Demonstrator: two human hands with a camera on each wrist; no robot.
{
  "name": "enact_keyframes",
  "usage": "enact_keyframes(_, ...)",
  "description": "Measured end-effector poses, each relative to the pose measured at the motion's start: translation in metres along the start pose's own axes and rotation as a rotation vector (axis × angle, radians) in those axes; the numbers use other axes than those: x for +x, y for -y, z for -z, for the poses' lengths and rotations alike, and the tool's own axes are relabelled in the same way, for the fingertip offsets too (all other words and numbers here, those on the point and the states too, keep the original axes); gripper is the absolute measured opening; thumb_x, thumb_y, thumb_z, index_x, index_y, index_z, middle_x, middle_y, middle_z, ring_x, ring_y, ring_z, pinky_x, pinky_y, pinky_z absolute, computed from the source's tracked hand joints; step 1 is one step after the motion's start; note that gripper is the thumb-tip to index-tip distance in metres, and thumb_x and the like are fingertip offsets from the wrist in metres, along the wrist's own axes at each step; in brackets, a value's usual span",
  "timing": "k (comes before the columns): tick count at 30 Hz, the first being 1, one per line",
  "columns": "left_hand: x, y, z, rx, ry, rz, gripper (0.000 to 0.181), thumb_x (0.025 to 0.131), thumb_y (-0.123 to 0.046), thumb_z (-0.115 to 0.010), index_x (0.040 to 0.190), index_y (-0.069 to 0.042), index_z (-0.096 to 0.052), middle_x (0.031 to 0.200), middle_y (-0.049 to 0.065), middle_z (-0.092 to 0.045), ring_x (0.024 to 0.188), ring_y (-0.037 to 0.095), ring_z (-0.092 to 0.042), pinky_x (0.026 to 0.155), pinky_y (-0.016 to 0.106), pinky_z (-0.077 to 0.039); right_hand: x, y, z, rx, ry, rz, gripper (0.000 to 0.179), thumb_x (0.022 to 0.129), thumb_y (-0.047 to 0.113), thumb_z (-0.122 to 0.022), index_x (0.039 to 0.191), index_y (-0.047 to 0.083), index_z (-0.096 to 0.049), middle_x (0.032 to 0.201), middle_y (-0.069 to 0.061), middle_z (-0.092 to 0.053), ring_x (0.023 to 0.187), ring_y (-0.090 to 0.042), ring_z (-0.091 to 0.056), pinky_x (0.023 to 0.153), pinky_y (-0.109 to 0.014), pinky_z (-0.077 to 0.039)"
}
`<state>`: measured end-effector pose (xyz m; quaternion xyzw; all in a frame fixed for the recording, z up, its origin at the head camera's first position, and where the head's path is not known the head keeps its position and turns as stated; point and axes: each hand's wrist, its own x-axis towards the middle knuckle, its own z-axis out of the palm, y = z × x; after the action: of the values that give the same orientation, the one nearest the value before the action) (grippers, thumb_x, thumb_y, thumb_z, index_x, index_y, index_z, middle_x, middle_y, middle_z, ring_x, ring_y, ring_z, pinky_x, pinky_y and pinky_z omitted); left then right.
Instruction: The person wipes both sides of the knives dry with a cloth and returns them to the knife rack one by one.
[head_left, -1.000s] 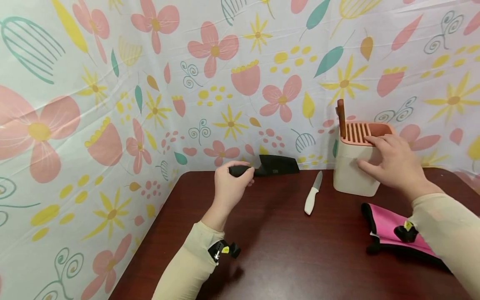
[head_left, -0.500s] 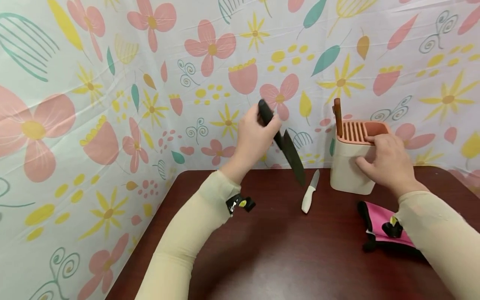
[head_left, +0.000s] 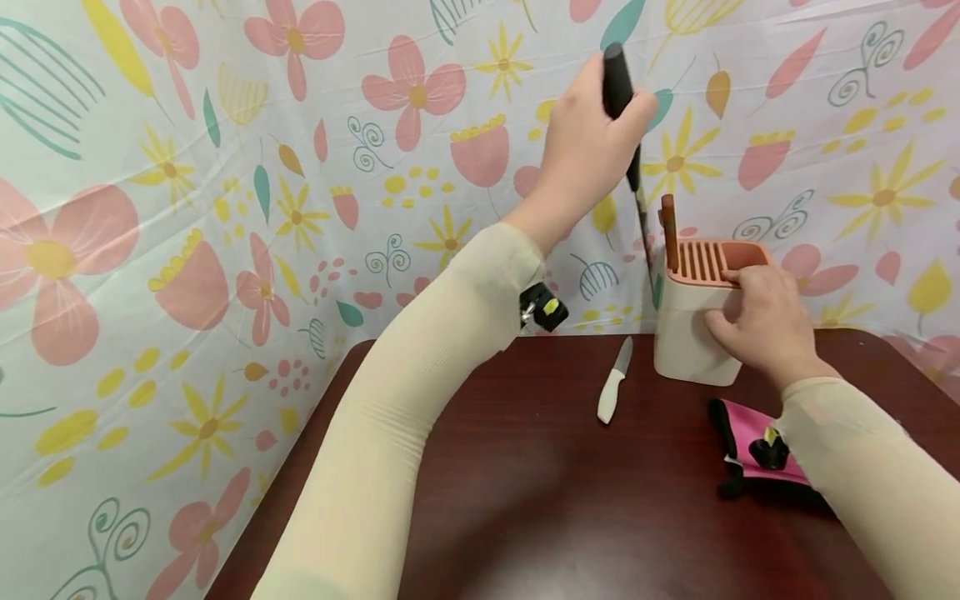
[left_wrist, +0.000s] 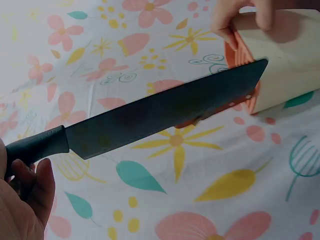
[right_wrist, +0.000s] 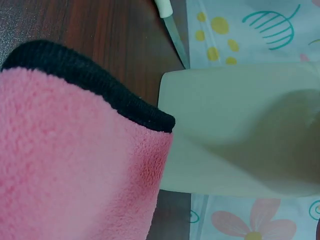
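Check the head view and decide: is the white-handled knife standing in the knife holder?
No, the white-handled knife lies flat on the dark table, outside the knife holder.

room above slots (head_left: 702, 261), beside brown handle (head_left: 670, 235)

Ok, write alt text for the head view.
A person's left hand holds a black knife pointing down; the right hand grips a cream knife block. A white-handled knife and pink cloth lie on the table.
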<state>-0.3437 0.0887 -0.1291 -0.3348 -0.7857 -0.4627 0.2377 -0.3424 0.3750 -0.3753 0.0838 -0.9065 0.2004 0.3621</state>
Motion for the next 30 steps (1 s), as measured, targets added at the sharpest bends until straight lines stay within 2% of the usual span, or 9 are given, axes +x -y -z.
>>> enact_keyframes(5, 0.021, -0.016, -0.014, 0.064, 0.036, -0.02, 0.026, 0.102, -0.031, -0.049, 0.123, -0.016, -0.047, 0.09, -0.004, -0.054, 0.071, 0.01, -0.054, 0.065, 0.019, -0.048, -0.001, 0.001, 0.001, 0.002, -0.006, -0.005, 0.045, 0.075, 0.017, -0.07, 0.109, -0.008, -0.056, 0.108, -0.029, -0.056, 0.112, -0.05, -0.044, 0.105, -0.062, -0.029)
enact_keyframes(10, 0.032, -0.025, -0.033, 0.097, 0.065, 0.006, 0.031, 0.103, -0.035, -0.047, 0.13, -0.02, -0.046, 0.092, -0.006, -0.056, 0.072, 0.007, -0.056, 0.065, 0.017, -0.048, -0.001, 0.002, 0.003, 0.002, 0.005, -0.034, 0.045, 0.076, 0.017, -0.07, 0.11, -0.008, -0.055, 0.111, -0.03, -0.055, 0.113, -0.052, -0.041, 0.101, -0.063, -0.03)
enact_keyframes(17, 0.027, -0.017, -0.061, 0.14, 0.114, 0.107, 0.031, 0.106, -0.041, -0.042, 0.132, -0.025, -0.044, 0.097, -0.008, -0.058, 0.075, 0.006, -0.059, 0.065, 0.018, -0.05, -0.002, 0.006, 0.002, -0.012, 0.016, -0.043, 0.045, 0.078, 0.018, -0.068, 0.113, -0.007, -0.054, 0.117, -0.03, -0.054, 0.118, -0.052, -0.04, 0.099, -0.065, -0.032)
enact_keyframes(19, 0.024, -0.013, -0.067, 0.153, 0.127, 0.124, 0.034, 0.106, -0.042, -0.041, 0.136, -0.027, -0.042, 0.098, -0.008, -0.059, 0.076, 0.007, -0.06, 0.066, 0.017, -0.05, -0.002, 0.008, 0.002, -0.015, 0.019, -0.055, 0.046, 0.079, 0.018, -0.068, 0.114, -0.007, -0.054, 0.119, -0.03, -0.053, 0.119, -0.052, -0.039, 0.097, -0.066, -0.033)
enact_keyframes(23, 0.02, -0.004, -0.076, 0.172, 0.154, 0.14, 0.031, 0.107, -0.042, -0.039, 0.132, -0.025, -0.041, 0.096, -0.006, -0.059, 0.074, 0.008, -0.061, 0.065, 0.018, -0.05, -0.002, 0.009, 0.001, -0.014, 0.017, -0.064, 0.048, 0.079, 0.018, -0.068, 0.118, -0.006, -0.054, 0.122, -0.03, -0.053, 0.121, -0.052, -0.039, 0.095, -0.067, -0.034)
enact_keyframes(30, 0.011, 0.012, -0.096, 0.19, 0.243, 0.23, 0.032, 0.107, -0.045, -0.039, 0.134, -0.027, -0.034, 0.093, -0.003, -0.06, 0.072, 0.011, -0.061, 0.064, 0.021, -0.05, -0.004, 0.011, -0.007, 0.005, -0.039, -0.052, 0.045, 0.081, 0.019, -0.07, 0.119, -0.002, -0.058, 0.122, -0.028, -0.056, 0.122, -0.05, -0.042, 0.1, -0.066, -0.034)
